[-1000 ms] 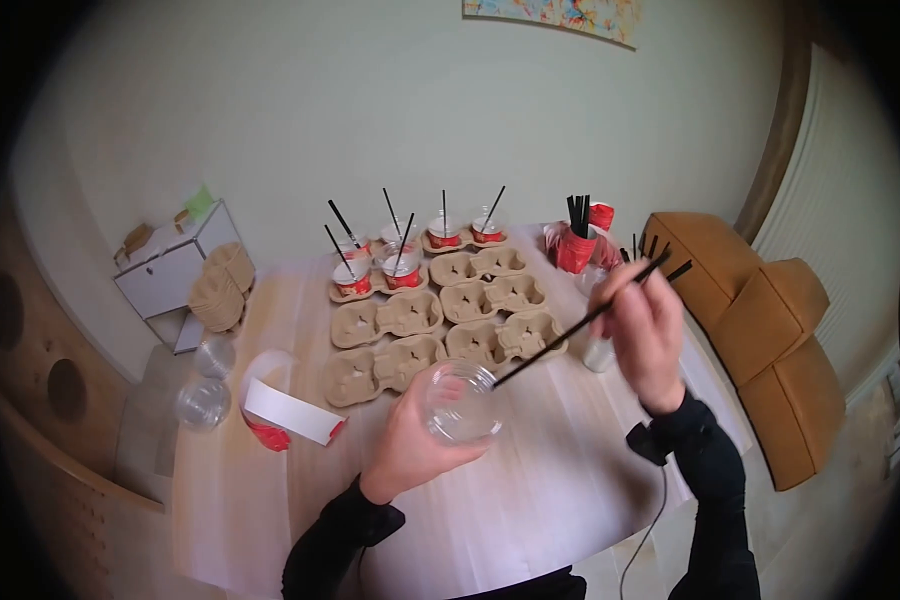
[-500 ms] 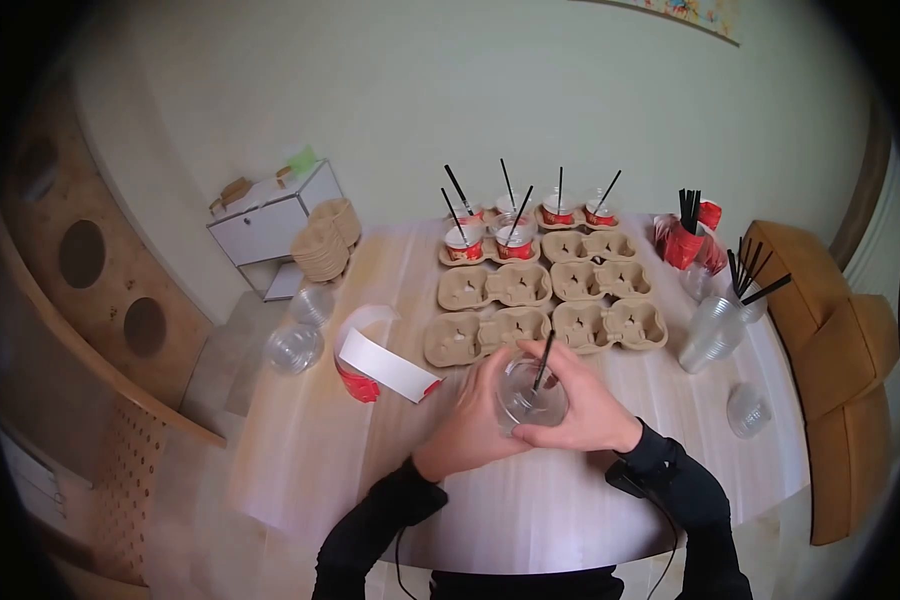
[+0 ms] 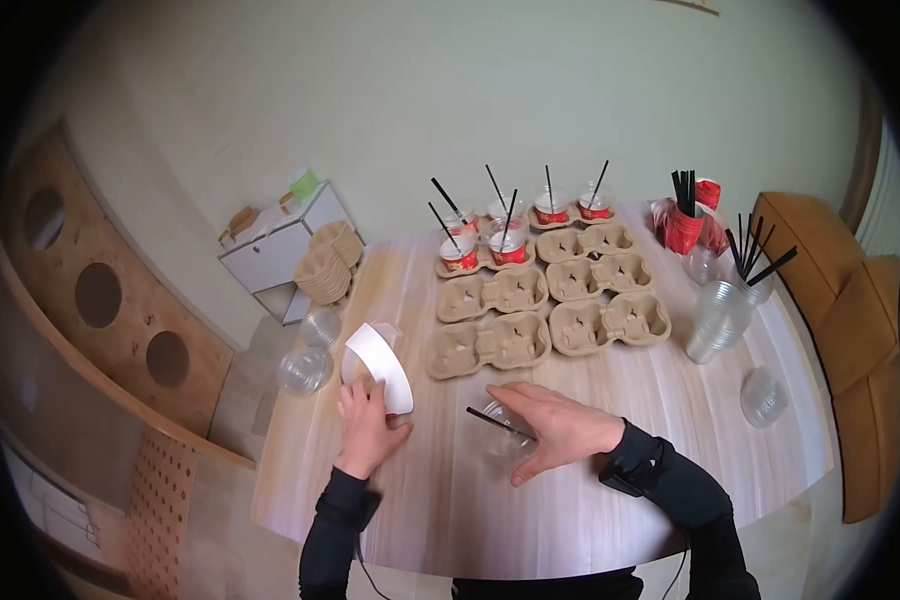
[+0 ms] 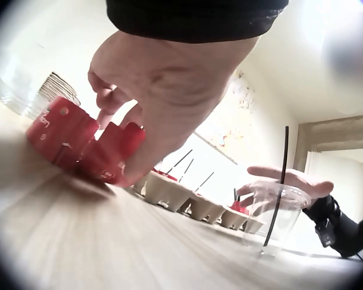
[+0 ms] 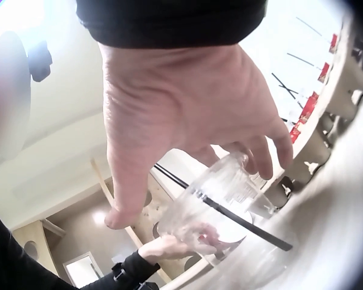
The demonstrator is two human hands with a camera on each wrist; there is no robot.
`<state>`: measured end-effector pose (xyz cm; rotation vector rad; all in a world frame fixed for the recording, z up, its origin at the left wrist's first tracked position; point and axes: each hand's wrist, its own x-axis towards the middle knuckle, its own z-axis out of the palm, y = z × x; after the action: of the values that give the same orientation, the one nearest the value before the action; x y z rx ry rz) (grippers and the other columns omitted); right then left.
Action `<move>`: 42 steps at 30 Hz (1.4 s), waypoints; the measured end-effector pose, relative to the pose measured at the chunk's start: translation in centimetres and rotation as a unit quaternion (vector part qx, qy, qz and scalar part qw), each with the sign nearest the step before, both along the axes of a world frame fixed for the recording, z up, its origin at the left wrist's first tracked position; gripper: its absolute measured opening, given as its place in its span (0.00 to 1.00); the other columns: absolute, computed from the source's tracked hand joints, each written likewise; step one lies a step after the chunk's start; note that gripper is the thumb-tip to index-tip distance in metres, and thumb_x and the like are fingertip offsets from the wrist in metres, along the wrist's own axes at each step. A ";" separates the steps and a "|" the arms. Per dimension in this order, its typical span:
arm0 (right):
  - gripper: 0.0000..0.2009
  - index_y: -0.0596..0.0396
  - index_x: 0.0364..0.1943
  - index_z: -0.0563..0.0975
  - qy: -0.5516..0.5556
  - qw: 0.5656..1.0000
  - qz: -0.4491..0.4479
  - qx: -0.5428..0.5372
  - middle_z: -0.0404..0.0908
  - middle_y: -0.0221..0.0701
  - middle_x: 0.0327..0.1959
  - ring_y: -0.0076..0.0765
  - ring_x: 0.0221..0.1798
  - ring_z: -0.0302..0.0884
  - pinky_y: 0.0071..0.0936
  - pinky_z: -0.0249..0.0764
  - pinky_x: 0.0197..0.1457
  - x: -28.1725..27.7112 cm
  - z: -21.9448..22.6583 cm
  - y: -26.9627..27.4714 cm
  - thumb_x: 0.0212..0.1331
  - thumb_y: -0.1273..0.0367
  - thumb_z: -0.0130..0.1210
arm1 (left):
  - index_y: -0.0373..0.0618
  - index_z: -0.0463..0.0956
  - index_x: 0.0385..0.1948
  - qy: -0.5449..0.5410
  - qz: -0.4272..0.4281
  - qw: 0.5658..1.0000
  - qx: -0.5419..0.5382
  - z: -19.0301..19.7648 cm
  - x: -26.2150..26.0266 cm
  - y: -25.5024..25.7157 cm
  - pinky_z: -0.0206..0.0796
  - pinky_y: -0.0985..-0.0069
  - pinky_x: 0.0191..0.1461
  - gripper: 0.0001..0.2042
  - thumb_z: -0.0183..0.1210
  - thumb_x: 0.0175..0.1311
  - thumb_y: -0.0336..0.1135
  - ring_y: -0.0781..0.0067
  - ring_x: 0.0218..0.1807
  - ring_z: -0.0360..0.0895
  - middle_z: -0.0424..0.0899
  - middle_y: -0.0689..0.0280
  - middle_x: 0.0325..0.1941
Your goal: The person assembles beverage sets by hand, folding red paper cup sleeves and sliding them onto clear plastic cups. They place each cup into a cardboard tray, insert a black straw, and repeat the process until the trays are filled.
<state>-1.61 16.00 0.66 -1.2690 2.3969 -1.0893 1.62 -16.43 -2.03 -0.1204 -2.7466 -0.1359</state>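
Observation:
My left hand [image 3: 365, 435] grips a paper cup sleeve [image 3: 382, 362] on the left part of the table, fingers bent over its near end. Its outside is red with white print and its inside white; in the left wrist view another red sleeve section [image 4: 62, 130] lies beside the fingers. A clear plastic cup [image 3: 498, 445] stands upright at the front middle, a black straw [image 3: 485, 413] leaning in it. Beside and over this cup is my right hand [image 3: 567, 428], thumb and fingers spread wide. In the right wrist view the thumb is apart from the cup wall.
Several cardboard cup carriers [image 3: 490, 345] fill the table's middle; the back ones hold red-sleeved cups with straws [image 3: 510, 245]. Stacked clear cups [image 3: 720, 318], lids [image 3: 765, 397] and a red cup of straws [image 3: 683, 230] stand right. More clear lids [image 3: 305, 370] and stacked carriers [image 3: 327, 265] are left.
The straw went from my right hand into the clear cup, which both hands then held. Now the cup stands on the table, the right hand has loosened, and the left has moved to the sleeve.

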 end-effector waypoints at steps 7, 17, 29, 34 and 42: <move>0.54 0.61 0.73 0.57 0.009 0.993 -0.044 -0.105 0.64 0.48 0.69 0.51 0.70 0.64 0.37 0.63 0.72 -0.7 3.3 2.7 0.42 0.56 0.77 | 0.36 0.83 0.33 0.163 -0.038 0.966 0.197 1.8 -1.1 -0.8 0.66 0.64 0.52 0.06 0.65 0.59 0.29 0.52 0.45 0.72 0.79 0.56 0.40; 0.34 0.55 0.60 0.75 0.316 0.892 -0.113 -0.303 0.72 0.44 0.65 0.56 0.69 0.67 0.47 0.68 0.69 1.2 8.4 -0.5 0.42 0.73 0.74 | 0.35 0.83 0.43 0.067 -0.228 0.767 0.596 9.1 -0.4 7.8 0.69 0.77 0.50 0.10 0.57 0.69 0.31 0.79 0.43 0.79 0.86 0.65 0.43; 0.47 0.57 0.74 0.55 0.134 0.789 -0.085 -0.593 0.61 0.34 0.69 0.38 0.66 0.68 0.41 0.77 0.65 -2.1 5.5 0.3 0.49 0.76 0.73 | 0.34 0.58 0.67 0.356 -0.276 0.674 0.586 9.3 -3.3 11.2 0.54 0.67 0.65 0.29 0.43 0.70 0.46 0.66 0.61 0.63 0.67 0.55 0.59; 0.50 0.57 0.77 0.47 0.086 0.733 -0.114 -0.665 0.59 0.34 0.72 0.39 0.65 0.69 0.37 0.76 0.63 -2.3 4.1 -1.1 0.55 0.66 0.72 | 0.33 0.58 0.69 0.289 -0.280 0.513 0.758 8.4 -5.0 11.0 0.53 0.63 0.70 0.33 0.41 0.72 0.52 0.65 0.64 0.63 0.67 0.55 0.63; 0.37 0.61 0.70 0.65 0.073 0.830 -0.148 -0.533 0.61 0.38 0.61 0.35 0.65 0.66 0.27 0.70 0.61 -1.1 2.9 -3.1 0.61 0.57 0.67 | 0.34 0.66 0.63 -0.051 -0.348 0.644 0.680 7.8 -3.8 9.7 0.63 0.77 0.63 0.25 0.52 0.73 0.43 0.76 0.57 0.74 0.76 0.60 0.59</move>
<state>-2.71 12.85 3.58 -1.2201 2.0829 -2.7441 -2.19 -6.70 5.75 -0.6992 -1.7641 -2.2821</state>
